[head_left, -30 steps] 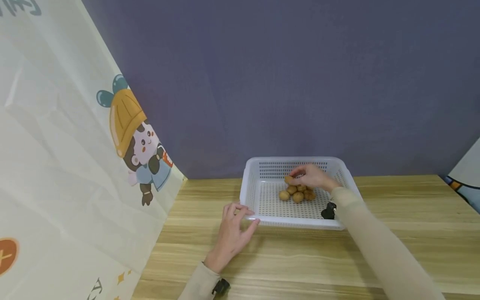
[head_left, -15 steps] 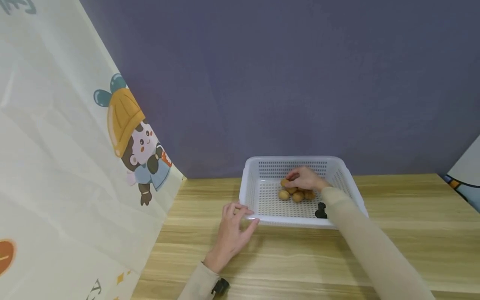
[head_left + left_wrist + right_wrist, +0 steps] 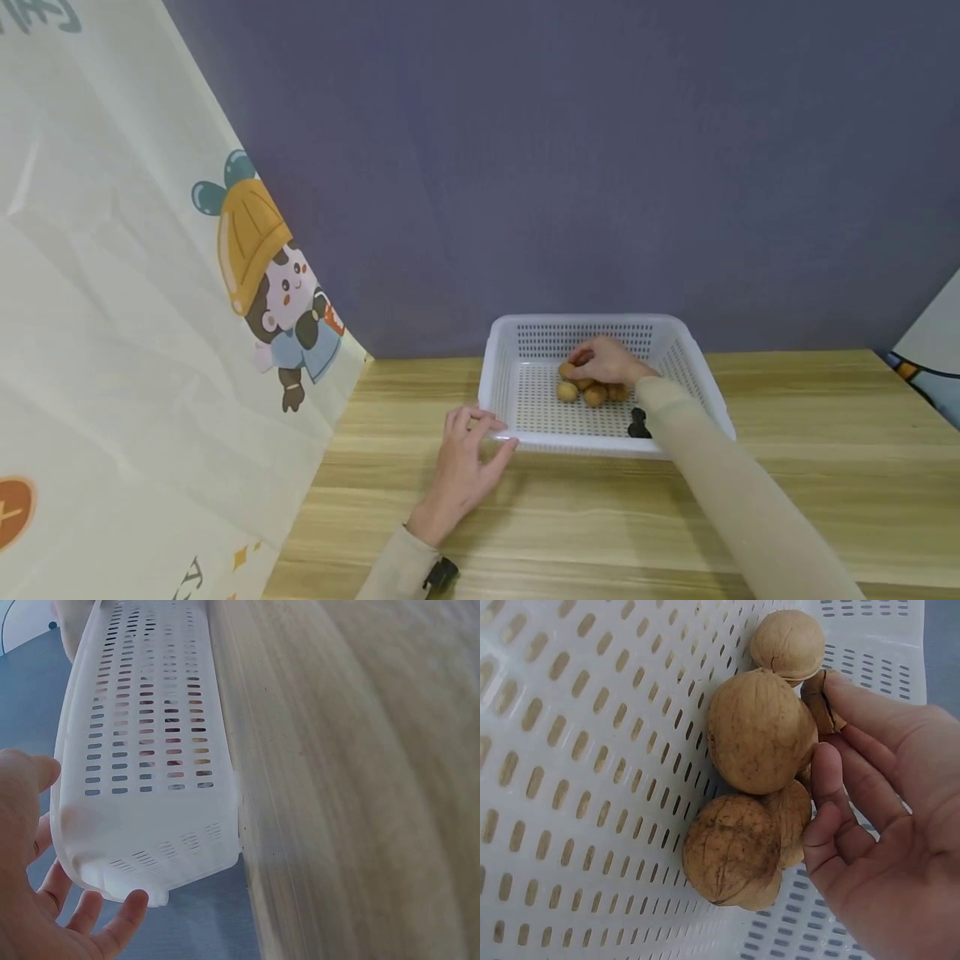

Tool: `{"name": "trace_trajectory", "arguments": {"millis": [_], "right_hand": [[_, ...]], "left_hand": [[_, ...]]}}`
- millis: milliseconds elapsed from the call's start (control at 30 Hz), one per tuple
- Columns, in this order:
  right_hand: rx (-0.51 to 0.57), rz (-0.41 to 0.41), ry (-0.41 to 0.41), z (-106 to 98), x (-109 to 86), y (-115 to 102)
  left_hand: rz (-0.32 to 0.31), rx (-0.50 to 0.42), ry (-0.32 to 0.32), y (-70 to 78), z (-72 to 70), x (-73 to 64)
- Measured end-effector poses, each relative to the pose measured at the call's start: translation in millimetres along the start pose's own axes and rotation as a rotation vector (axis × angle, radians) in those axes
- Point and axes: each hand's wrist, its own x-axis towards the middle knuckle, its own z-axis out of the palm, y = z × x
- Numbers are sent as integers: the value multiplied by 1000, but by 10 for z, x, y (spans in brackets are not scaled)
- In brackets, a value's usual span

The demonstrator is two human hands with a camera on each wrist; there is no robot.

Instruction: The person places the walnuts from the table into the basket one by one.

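Observation:
A white perforated plastic basket (image 3: 540,437) with several brown walnuts (image 3: 595,395) inside stands on the wooden table. At its near left corner, my left hand (image 3: 461,471) holds the rim; in the left wrist view the thumb and fingers (image 3: 124,922) lie about that corner. Inside the basket, my right hand (image 3: 609,362) pinches a cracked walnut (image 3: 822,703) between thumb and fingers. In the right wrist view, other walnuts (image 3: 754,731) lie close beside my fingertips, and a paler one (image 3: 787,643) sits past them. My palm hides part of the heap in the head view.
The wooden table (image 3: 600,525) runs out in front of and beside the basket. A dark blue-grey panel (image 3: 585,167) rises behind it. On the left hangs a white sheet (image 3: 112,333) with a printed cartoon figure (image 3: 285,287).
My right hand has moved slightly left and down with the walnut, onto the others in the basket. My left hand stays at the basket's corner.

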Motion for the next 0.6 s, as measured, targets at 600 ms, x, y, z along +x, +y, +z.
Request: {"name": "trace_trajectory", "arguments": {"millis": [600], "right_hand": [[-11,2,-17,0,39,1]], "left_hand": [[-10,-7,-8,5,-10,2]]}}
